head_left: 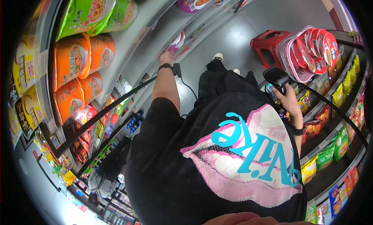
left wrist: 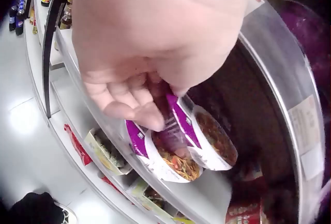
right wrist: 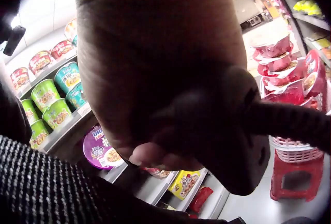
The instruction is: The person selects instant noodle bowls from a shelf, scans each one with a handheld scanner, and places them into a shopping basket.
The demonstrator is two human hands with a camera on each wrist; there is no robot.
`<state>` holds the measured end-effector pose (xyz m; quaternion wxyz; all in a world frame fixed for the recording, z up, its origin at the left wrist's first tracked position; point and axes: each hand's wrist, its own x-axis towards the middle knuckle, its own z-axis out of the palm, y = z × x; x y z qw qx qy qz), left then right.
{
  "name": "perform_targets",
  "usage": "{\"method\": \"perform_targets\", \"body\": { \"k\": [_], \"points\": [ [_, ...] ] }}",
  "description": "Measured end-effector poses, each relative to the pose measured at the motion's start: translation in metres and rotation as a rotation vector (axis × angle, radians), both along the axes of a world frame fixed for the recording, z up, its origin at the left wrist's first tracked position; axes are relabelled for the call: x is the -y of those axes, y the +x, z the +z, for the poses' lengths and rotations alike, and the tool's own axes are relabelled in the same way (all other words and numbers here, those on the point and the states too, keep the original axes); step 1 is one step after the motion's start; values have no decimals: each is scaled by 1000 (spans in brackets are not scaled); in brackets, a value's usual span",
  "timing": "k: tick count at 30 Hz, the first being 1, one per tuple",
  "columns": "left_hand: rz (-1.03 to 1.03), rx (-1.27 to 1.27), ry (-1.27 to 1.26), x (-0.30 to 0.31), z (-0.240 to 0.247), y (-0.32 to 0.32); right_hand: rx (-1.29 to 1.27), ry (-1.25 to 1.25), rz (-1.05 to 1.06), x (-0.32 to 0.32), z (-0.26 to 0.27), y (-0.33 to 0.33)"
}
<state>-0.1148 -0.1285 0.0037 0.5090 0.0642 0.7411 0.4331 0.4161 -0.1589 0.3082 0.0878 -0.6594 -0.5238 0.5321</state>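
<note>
My left hand (head_left: pixel 166 58) reaches in at a lower shelf on the left. In the left wrist view its curled fingers (left wrist: pixel 135 102) grip the purple edge of a white-and-purple instant noodle bowl (left wrist: pixel 178 164). A second such noodle bowl (left wrist: pixel 214 138) stands close beside it, with noodles pictured on its lid. On the other side, my right hand (head_left: pixel 289 102) holds a black handheld barcode scanner (head_left: pixel 276 75) by its handle. A thick ribbed cord (right wrist: pixel 292 118) runs from the scanner in the right wrist view.
Orange noodle tubs (head_left: pixel 70 61) and green ones (head_left: pixel 87 13) crowd the left shelves. A red stool (head_left: pixel 268 46) stands by a pink basket (head_left: pixel 297 71) piled with red-lidded noodle bowls (head_left: pixel 322 48). Snack bags (head_left: pixel 336 145) line the right shelves. Another person (head_left: pixel 103 182) is at lower left.
</note>
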Motion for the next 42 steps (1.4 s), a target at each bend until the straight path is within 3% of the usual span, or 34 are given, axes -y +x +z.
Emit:
{"method": "perform_targets", "body": {
  "k": [5, 9, 10, 11, 13, 15, 23, 29, 32, 35, 42],
  "points": [
    [18, -42, -81, 23, 28, 33, -2, 5, -3, 18, 4, 4],
    [-158, -144, -134, 59, 27, 35, -2, -8, 95, 26, 6, 6],
    [-265, -118, -118, 67, 26, 35, -22, 41, 149, 28, 6, 7],
    [-373, -92, -103, 73, 28, 38, -52, -62, 202, 23, 21, 0],
    [-330, -168, -50, 84, 59, 64, -211, 140, 351, 26, 21, -2],
    [-555, -261, -98, 95, 69, 70, -270, 132, 408, 25, 28, -8],
    [-773, -370, 20, 125, 131, 133, -413, 177, 530, 31, 34, -6],
    [-719, -452, 18, 128, 162, 148, -387, 205, 445, 33, 22, -1],
    [-579, -435, 186, 123, 165, 137, -395, 197, 410, 30, 18, 2],
    [-549, -645, 140, 108, 197, 131, -388, 196, 367, 31, 15, 6],
    [-73, -450, 402, 71, 209, 89, -325, 155, 252, 34, 14, 15]
  ]
}}
